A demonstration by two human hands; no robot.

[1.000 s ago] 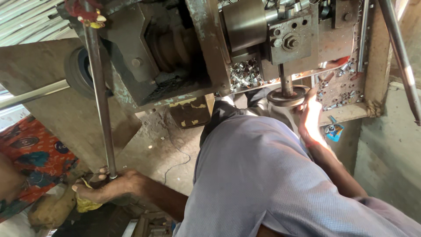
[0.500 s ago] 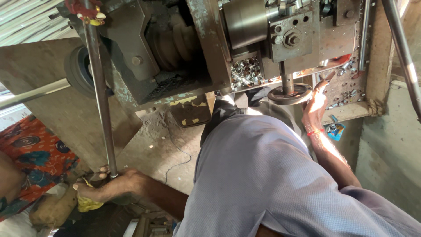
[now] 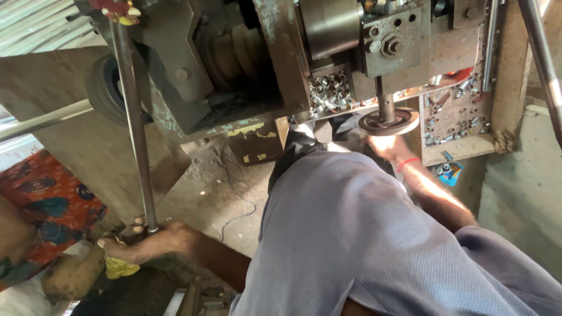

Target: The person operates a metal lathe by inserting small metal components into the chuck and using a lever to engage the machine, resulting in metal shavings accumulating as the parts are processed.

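My left hand [image 3: 137, 244] grips the lower end of a long steel lever rod [image 3: 132, 117] that rises to a red knob at the top left. A yellow rag [image 3: 120, 268] is pressed under that hand. My right hand [image 3: 383, 145] is at the round handwheel [image 3: 389, 122] on a vertical shaft [image 3: 383, 102] of a greasy metal machine [image 3: 281, 64], just under the wheel's rim; the fingers are blurred and partly hidden. My knee in grey-blue cloth [image 3: 363, 234] fills the lower middle.
Small metal nuts fill a tray [image 3: 328, 93] on the machine and lie on a wooden shelf [image 3: 453, 117] at right. A patterned orange cloth [image 3: 44, 216] lies at left. A pulley [image 3: 105, 88] and a bar stick out left. Dusty concrete floor [image 3: 222, 193] below.
My right hand has dropped from beside the handwheel to just under it. My left hand stays on the lever rod.
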